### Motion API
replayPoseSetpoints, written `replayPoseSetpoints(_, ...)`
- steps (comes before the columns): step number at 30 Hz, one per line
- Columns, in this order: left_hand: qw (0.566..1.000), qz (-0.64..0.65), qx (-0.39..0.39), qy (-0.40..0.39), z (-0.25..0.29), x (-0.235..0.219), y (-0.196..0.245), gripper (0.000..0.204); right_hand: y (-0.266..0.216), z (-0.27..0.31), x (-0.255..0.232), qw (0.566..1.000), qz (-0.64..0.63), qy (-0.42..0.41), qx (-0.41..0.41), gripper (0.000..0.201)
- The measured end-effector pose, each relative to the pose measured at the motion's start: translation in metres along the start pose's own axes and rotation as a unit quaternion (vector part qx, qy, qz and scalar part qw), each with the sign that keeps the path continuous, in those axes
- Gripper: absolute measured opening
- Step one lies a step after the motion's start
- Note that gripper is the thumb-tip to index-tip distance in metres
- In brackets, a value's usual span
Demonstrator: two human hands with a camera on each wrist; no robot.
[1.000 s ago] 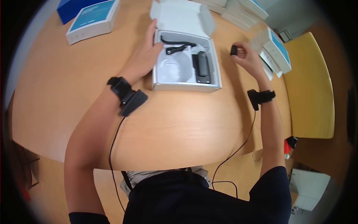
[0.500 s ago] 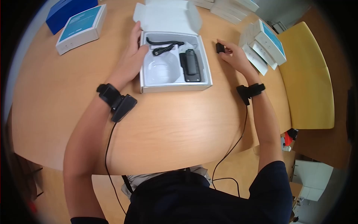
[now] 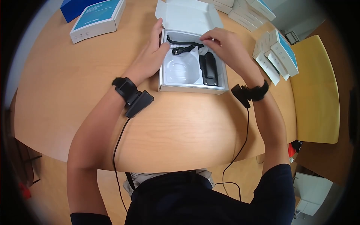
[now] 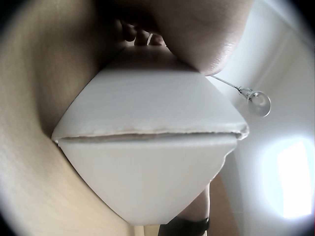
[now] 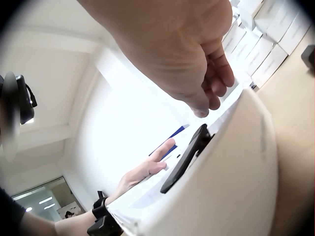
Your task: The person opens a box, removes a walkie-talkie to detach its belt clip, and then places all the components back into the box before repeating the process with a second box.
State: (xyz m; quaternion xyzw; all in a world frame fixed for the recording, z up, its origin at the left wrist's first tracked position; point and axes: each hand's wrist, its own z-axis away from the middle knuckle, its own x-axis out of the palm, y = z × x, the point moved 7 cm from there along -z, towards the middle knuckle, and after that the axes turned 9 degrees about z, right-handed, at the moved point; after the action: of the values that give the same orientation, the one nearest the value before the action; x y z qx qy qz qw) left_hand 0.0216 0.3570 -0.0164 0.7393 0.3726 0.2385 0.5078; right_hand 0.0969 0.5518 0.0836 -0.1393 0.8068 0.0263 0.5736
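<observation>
An open white box (image 3: 193, 88) sits on the table with its lid raised at the back. My left hand (image 3: 152, 56) holds its left wall, thumb over the rim and fingers along the outside. Inside lie a black cable (image 3: 183, 49), a black strap (image 3: 176, 41), a clear round-cornered tray hollow (image 3: 182, 71) and a black device with a clip (image 3: 210, 69). My right hand (image 3: 228, 45) reaches over the back right of the box, fingers loosely bent, nothing visible between them. In the right wrist view, its fingertips hang above the black device (image 5: 187, 160).
White boxes (image 3: 287, 52) with blue tops stand at the right and a stack (image 3: 247, 18) behind. Another blue-topped box (image 3: 99, 20) and a blue box (image 3: 77, 7) lie back left. A dark object (image 5: 308, 56) rests on the table beyond the box. A yellow chair (image 3: 317, 90) stands right.
The right hand has let go of the small black item on the table at the right and moved left over the open box. The left hand stays on the box's left side.
</observation>
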Motion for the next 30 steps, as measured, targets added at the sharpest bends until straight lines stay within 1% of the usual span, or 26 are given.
replayPoseSetpoints(3, 1.000, 0.005, 0.004, 0.001, 0.000, 0.001, 0.001, 0.079, -0.003, -0.009, 0.015, 0.998, 0.021, -0.061, 0.009, 0.015)
replayPoseSetpoints(7, 1.000, -0.003, 0.000, 0.003, 0.001, 0.000, 0.001, 0.079, 0.002, -0.013, 0.022, 0.995, -0.001, -0.097, 0.027, 0.014)
replayPoseSetpoints(10, 1.000, -0.006, 0.004, 0.010, 0.001, 0.002, 0.003, 0.078, 0.004, -0.011, 0.017, 0.996, -0.046, -0.076, 0.028, 0.013)
replayPoseSetpoints(13, 1.000, 0.005, 0.003, 0.009, 0.002, 0.002, 0.003, 0.078, 0.008, -0.009, 0.004, 0.994, -0.057, -0.076, 0.060, 0.012)
replayPoseSetpoints(16, 1.000, 0.002, -0.001, 0.004, 0.001, 0.002, 0.004, 0.079, 0.010, -0.004, -0.007, 0.994, -0.104, -0.031, 0.021, 0.010)
replayPoseSetpoints(19, 1.000, 0.003, -0.008, 0.004, 0.003, 0.002, 0.008, 0.080, 0.013, 0.004, -0.018, 0.988, -0.125, -0.056, 0.075, 0.013)
replayPoseSetpoints(22, 1.000, -0.007, -0.012, 0.003, 0.001, 0.001, 0.004, 0.081, 0.027, 0.012, -0.010, 0.953, -0.264, -0.083, 0.120, 0.017)
replayPoseSetpoints(25, 1.000, -0.014, -0.013, 0.003, 0.000, -0.001, -0.001, 0.081, 0.028, 0.020, -0.011, 0.945, -0.279, -0.068, 0.160, 0.020)
replayPoseSetpoints(28, 1.000, -0.015, -0.015, 0.005, 0.000, 0.000, -0.001, 0.081, 0.038, 0.022, -0.004, 0.940, -0.293, -0.064, 0.159, 0.021)
replayPoseSetpoints(30, 1.000, -0.014, -0.013, 0.004, 0.000, 0.000, -0.001, 0.081, 0.038, 0.022, -0.004, 0.955, -0.258, -0.057, 0.136, 0.021)
